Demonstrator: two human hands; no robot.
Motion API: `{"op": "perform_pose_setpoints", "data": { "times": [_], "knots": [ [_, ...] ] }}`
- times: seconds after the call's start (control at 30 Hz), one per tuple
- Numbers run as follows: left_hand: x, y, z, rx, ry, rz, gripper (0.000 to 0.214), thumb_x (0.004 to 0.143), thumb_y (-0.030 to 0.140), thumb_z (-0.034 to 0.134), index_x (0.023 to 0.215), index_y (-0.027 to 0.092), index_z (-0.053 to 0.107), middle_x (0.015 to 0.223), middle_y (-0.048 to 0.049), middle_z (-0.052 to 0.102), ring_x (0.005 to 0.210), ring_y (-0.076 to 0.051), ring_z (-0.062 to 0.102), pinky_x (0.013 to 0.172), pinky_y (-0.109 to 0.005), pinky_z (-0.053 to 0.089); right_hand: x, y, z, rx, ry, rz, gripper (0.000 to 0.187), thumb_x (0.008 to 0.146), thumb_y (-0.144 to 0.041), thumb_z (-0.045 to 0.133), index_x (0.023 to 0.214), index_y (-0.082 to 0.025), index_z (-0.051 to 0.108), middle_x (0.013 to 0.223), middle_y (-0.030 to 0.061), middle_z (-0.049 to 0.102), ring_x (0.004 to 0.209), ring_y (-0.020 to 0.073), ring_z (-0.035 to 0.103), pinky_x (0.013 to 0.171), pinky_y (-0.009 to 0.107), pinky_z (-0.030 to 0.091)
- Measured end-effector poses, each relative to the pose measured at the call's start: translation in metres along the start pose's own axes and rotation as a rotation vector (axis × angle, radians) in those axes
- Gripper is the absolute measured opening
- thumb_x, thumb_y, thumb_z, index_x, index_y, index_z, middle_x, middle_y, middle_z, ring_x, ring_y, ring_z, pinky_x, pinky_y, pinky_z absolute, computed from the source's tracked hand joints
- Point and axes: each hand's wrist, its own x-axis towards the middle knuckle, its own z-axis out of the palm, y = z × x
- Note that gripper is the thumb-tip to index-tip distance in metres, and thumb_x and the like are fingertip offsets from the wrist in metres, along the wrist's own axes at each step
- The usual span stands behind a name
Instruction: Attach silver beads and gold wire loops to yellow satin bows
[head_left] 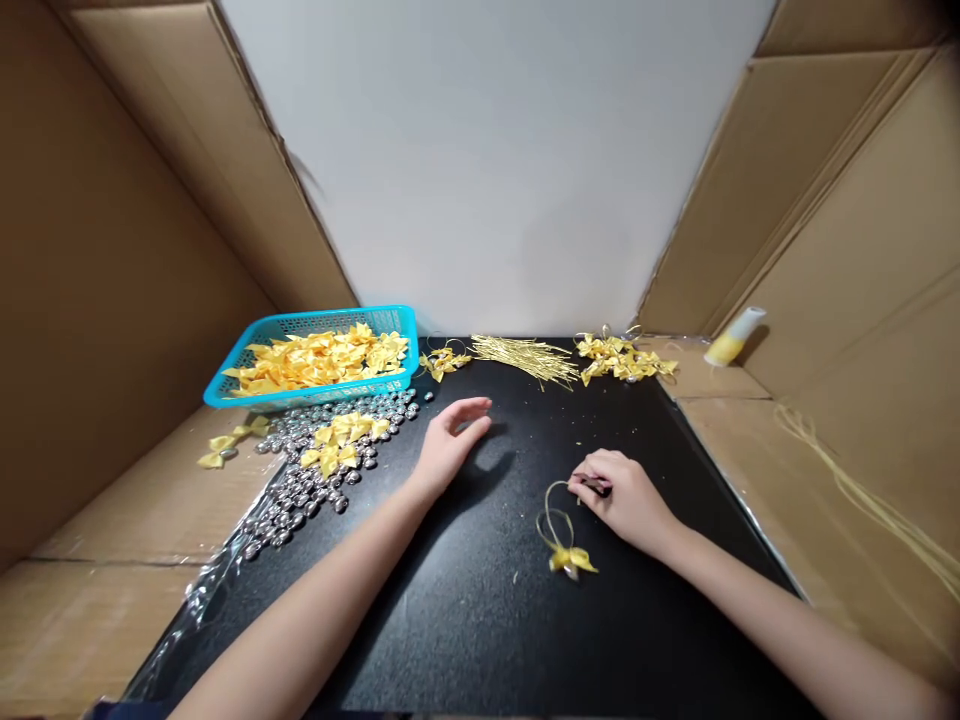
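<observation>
My left hand [451,441] hovers over the black tabletop with thumb and fingers apart, and nothing is in it. In my right hand [619,492] the fingers are closed around a small dark tool [594,485], mostly hidden by the fingers, so its kind is unclear. A looped gold cord [550,518] runs up to the right fingertips; whether they pinch its end cannot be made out. At the cord's lower end a yellow ribbon bow [572,560] with a small shiny piece lies on the table.
At left, a blue basket [412,345] holds yellow bows, with silver bells or beads [289,505] spilled before it. Cut gold cords [525,357] and a pile of corded bows [619,357] lie at the back. A yellow-white bottle-like object [735,337] stands right. Cardboard walls [847,230] enclose the sides.
</observation>
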Motion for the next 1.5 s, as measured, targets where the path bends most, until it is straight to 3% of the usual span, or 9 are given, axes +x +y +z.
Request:
{"op": "perform_pose_setpoints", "data": {
  "times": [0.07, 0.2, 0.3, 0.5, 0.63, 0.77, 0.93, 1.2, 1.5],
  "knots": [
    [-0.015, 0.008, 0.007, 0.159, -0.173, 0.092, 0.042, 0.058, 0.032, 0.084, 0.095, 0.018, 0.071, 0.109, -0.0084, 0.068, 0.109, -0.026, 0.058, 0.099, -0.040, 0.042, 0.003, -0.002, 0.000, 0.008, 0.023, 0.027, 0.021, 0.080, -0.015, 0.061, 0.061, -0.020, 0.053, 0.060, -0.0003, 0.057, 0.058, 0.0150, 0.052, 0.060, 0.027, 0.040],
    [-0.051, 0.011, 0.033, 0.682, -0.633, 0.518, 0.068, 0.054, 0.055, 0.083, 0.106, 0.017, 0.062, 0.109, -0.0114, 0.062, 0.101, -0.027, 0.054, 0.091, -0.039, 0.043, 0.009, -0.007, 0.002, 0.053, 0.104, 0.091, 0.021, 0.080, -0.018, 0.059, 0.061, -0.020, 0.051, 0.056, -0.0035, 0.050, 0.053, 0.0122, 0.046, 0.054, 0.025, 0.036],
    [-0.070, 0.001, 0.052, 0.822, -0.839, 0.753, 0.055, 0.071, 0.057, 0.072, 0.110, 0.020, 0.060, 0.110, -0.0105, 0.061, 0.100, -0.025, 0.053, 0.091, -0.037, 0.040, 0.013, -0.009, 0.008, 0.108, 0.175, 0.128, 0.026, 0.081, -0.018, 0.058, 0.060, -0.021, 0.044, 0.057, -0.0035, 0.052, 0.052, 0.0114, 0.046, 0.052, 0.024, 0.037],
    [-0.074, -0.010, 0.067, 1.091, -0.445, 0.406, 0.054, 0.072, 0.068, 0.062, 0.088, 0.016, 0.059, 0.089, -0.0076, 0.060, 0.087, -0.026, 0.052, 0.076, -0.040, 0.040, 0.012, -0.016, 0.018, 0.240, 0.356, 0.159, 0.036, 0.085, -0.020, 0.056, 0.061, -0.023, 0.029, 0.072, 0.0005, 0.062, 0.059, 0.0127, 0.057, 0.060, 0.027, 0.046],
    [-0.070, -0.012, 0.085, 1.018, -0.520, 0.311, 0.053, 0.073, 0.065, 0.064, 0.098, 0.018, 0.064, 0.099, -0.0081, 0.062, 0.094, -0.027, 0.053, 0.082, -0.041, 0.041, 0.011, -0.016, 0.019, 0.291, 0.467, 0.153, 0.039, 0.086, -0.024, 0.056, 0.061, -0.024, 0.028, 0.078, 0.0026, 0.063, 0.062, 0.0139, 0.060, 0.061, 0.029, 0.049],
    [-0.063, -0.015, 0.100, 0.928, -0.576, 0.271, 0.022, 0.083, 0.039, 0.063, 0.085, 0.018, 0.067, 0.096, -0.0059, 0.067, 0.094, -0.025, 0.056, 0.082, -0.037, 0.040, 0.016, -0.008, 0.007, 0.278, 0.565, 0.165, 0.040, 0.087, -0.025, 0.057, 0.062, -0.024, 0.026, 0.076, 0.0022, 0.063, 0.065, 0.0150, 0.061, 0.063, 0.029, 0.049],
    [-0.058, -0.012, 0.083, 0.670, -0.634, 0.176, 0.027, 0.094, 0.032, 0.047, 0.083, 0.017, 0.066, 0.082, -0.0033, 0.069, 0.081, -0.017, 0.060, 0.077, -0.029, 0.042, 0.021, 0.001, -0.020, 0.243, 0.619, 0.179, 0.038, 0.086, -0.023, 0.057, 0.064, -0.024, 0.027, 0.075, 0.0010, 0.062, 0.063, 0.0143, 0.060, 0.062, 0.029, 0.046],
    [-0.062, 0.004, 0.050, 0.194, -0.442, -0.094, 0.028, 0.088, 0.040, 0.058, 0.103, 0.017, 0.058, 0.080, -0.0018, 0.066, 0.073, -0.014, 0.060, 0.071, -0.026, 0.046, 0.019, -0.001, -0.040, 0.341, 0.353, 0.158, 0.037, 0.085, -0.023, 0.059, 0.063, -0.023, 0.029, 0.079, 0.0015, 0.059, 0.070, 0.0148, 0.058, 0.069, 0.029, 0.045],
    [-0.064, -0.001, 0.039, -0.137, -0.332, -0.185, 0.026, 0.081, 0.035, 0.070, 0.085, 0.017, 0.052, 0.085, -0.0027, 0.068, 0.066, -0.010, 0.058, 0.063, -0.023, 0.045, 0.007, 0.002, -0.038, 0.392, 0.167, 0.281, 0.039, 0.082, -0.021, 0.059, 0.064, -0.024, 0.025, 0.075, 0.0005, 0.058, 0.070, 0.0153, 0.058, 0.066, 0.028, 0.044]
  ]
}}
